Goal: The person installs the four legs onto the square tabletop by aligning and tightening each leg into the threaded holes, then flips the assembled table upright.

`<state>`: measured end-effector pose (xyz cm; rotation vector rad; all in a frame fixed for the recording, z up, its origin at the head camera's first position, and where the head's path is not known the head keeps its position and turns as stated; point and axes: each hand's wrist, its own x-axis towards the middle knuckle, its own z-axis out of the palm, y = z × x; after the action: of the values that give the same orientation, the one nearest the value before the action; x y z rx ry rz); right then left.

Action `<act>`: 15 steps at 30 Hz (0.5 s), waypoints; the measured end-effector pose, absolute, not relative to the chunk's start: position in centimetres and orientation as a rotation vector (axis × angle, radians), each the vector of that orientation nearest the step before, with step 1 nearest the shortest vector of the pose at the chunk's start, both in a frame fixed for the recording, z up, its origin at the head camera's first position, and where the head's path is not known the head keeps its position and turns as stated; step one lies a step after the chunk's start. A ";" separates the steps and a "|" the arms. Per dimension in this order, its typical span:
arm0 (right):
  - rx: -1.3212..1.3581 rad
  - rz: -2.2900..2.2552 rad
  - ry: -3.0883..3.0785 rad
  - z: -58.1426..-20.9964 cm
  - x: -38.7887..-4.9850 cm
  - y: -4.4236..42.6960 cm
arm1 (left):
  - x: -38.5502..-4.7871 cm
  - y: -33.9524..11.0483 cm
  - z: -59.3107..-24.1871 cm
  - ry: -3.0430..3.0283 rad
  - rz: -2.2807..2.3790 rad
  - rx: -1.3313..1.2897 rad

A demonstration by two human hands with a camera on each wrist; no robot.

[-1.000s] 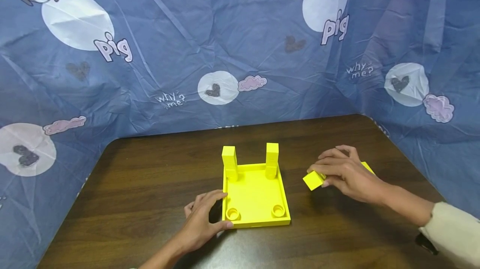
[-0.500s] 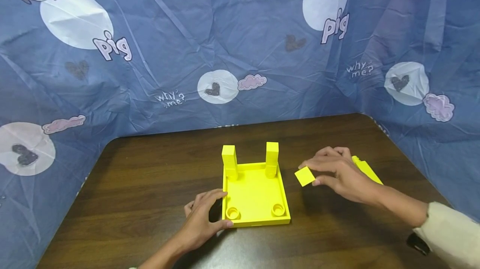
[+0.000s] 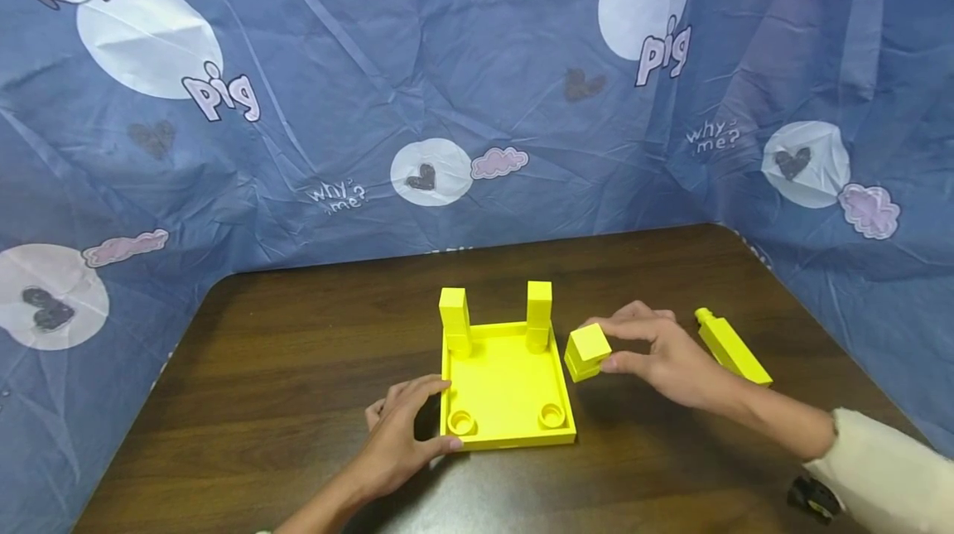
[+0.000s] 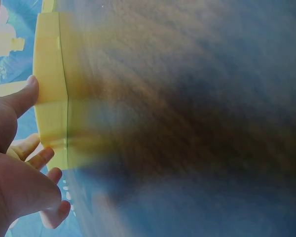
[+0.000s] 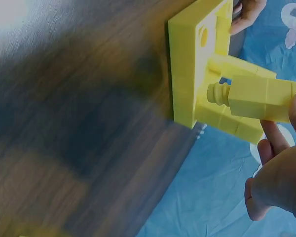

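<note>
Brought yellow plastic-looking square post (image 3: pixel 585 356), ribbed end (image 5: pixel 219 94) down, leftward, pinched in right hand (image 3: pixel 667 356), to just beside shallow yellow square tray (image 3: pixel 508 385), nearer two unfilled ring sockets (image 3: pixel 551 425), keeping left hand (image 3: pixel 402 439) spread wide against near-left corner.

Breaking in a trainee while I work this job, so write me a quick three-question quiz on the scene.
1. How many posts stand upright in the yellow tray?
2. True or false: the left hand touches the yellow tray.
3. The ribbed end of the held post in the right hand points: A, toward the table; B, straight up; C, toward the right forearm.

Key: 1, two. 2, true. 3, A.
</note>
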<state>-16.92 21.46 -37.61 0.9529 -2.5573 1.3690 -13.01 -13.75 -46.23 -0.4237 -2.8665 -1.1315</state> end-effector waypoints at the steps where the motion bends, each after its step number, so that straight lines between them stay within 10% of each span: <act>1: 0.946 1.401 -2.571 -37.6 -16.8 21.3 | -13.0 -13.8 -46.2 -2.865 -1.132 -0.422; 15: 0.775 1.640 -2.693 -37.9 -15.6 19.6 | -12.9 -13.8 -46.3 -2.848 -1.137 -0.444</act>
<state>-15.61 19.64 -37.85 0.7752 -2.6933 1.6397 -12.92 -13.77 -46.29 -0.4444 -2.8481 -1.1373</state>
